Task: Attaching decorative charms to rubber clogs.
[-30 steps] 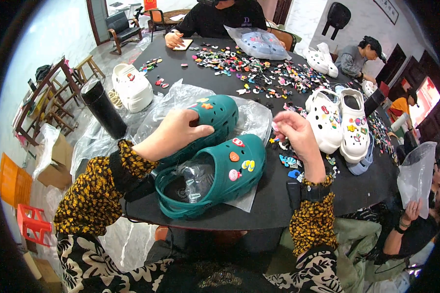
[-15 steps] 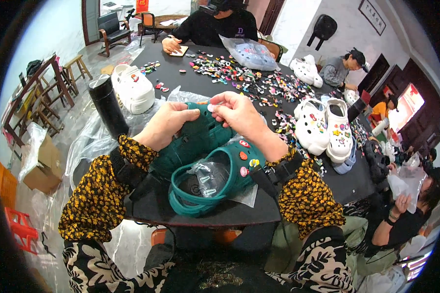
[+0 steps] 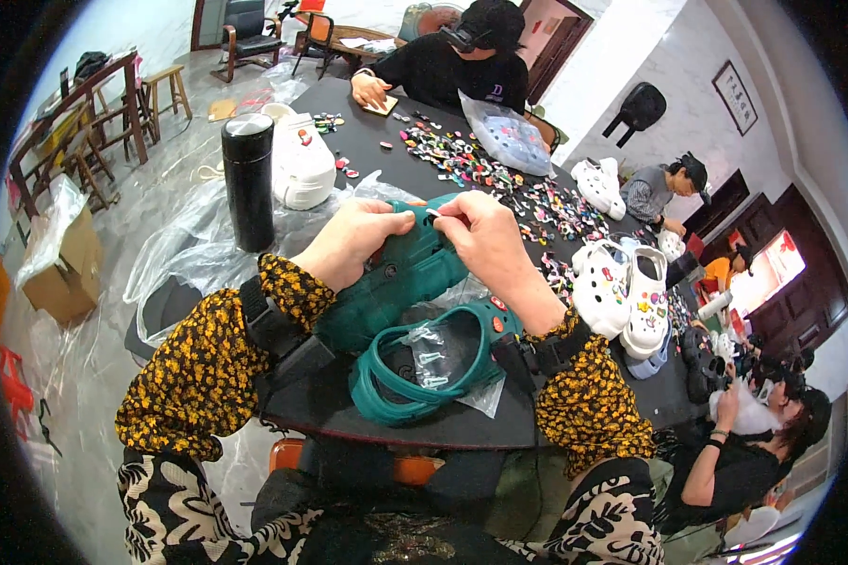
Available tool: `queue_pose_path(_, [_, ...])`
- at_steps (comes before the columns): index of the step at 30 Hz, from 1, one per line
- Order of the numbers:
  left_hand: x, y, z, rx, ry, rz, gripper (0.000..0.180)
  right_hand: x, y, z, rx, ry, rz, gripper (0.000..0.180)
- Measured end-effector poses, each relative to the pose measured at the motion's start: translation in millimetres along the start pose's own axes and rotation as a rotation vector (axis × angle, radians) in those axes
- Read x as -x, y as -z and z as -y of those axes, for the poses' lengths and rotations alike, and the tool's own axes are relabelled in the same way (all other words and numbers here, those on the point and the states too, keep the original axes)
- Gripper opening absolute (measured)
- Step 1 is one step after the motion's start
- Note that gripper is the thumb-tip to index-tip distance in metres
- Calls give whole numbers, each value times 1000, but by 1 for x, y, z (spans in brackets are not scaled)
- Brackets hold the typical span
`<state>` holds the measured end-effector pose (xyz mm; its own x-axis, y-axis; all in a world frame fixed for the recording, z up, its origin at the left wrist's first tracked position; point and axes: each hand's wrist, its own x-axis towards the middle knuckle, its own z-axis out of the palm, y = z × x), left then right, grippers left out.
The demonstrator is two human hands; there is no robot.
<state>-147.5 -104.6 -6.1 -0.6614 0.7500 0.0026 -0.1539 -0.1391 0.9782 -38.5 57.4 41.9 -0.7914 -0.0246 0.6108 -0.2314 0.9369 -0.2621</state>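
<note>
My left hand (image 3: 356, 243) is closed on a dark green clog (image 3: 386, 287), thumb on top of the toe, holding it tilted above the table. At the holes in that toe, my right hand (image 3: 490, 247) pinches a small whitish shoe charm (image 3: 432, 213) against the surface; my fingers partly hide it. An orange bit shows at the toe's far edge. Nearer me, a second green clog (image 3: 372, 377) rests on the table with a clear plastic packet (image 3: 431, 356) inside. Red and orange charms sit on its toe, partly covered by my right wrist.
A black flask (image 3: 248, 184) and a white clog (image 3: 301, 165) stand at left beside crumpled clear plastic (image 3: 184, 250). Many colourful charms (image 3: 462, 155) lie scattered across the black table (image 3: 349, 141). Decorated white clogs (image 3: 605, 287) stand at right. Other people sit around the table.
My right hand has turned and pressed the small charm down onto the toe of the held clog. The view has shifted, so the table's things appear farther right.
</note>
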Motion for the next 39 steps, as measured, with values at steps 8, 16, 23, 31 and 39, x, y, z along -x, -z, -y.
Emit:
queue_pose_path(8, [-4,3,5,11,24,-45,12,3,-8,4,92,65,63,11])
queue_pose_path(16, [0,-3,1,12,-18,-53,11,8,-7,6,86,119,153,16])
queue_pose_path(23, [3,-3,9,30,-35,-36,13,11,-1,15,221,183,278,24])
queue_pose_path(31, [6,-12,9,-15,-62,-39,11,11,2,16,329,314,309,17])
queue_pose_path(39, [9,-27,6,-248,-44,12,13,20,0,15,531,292,420,22])
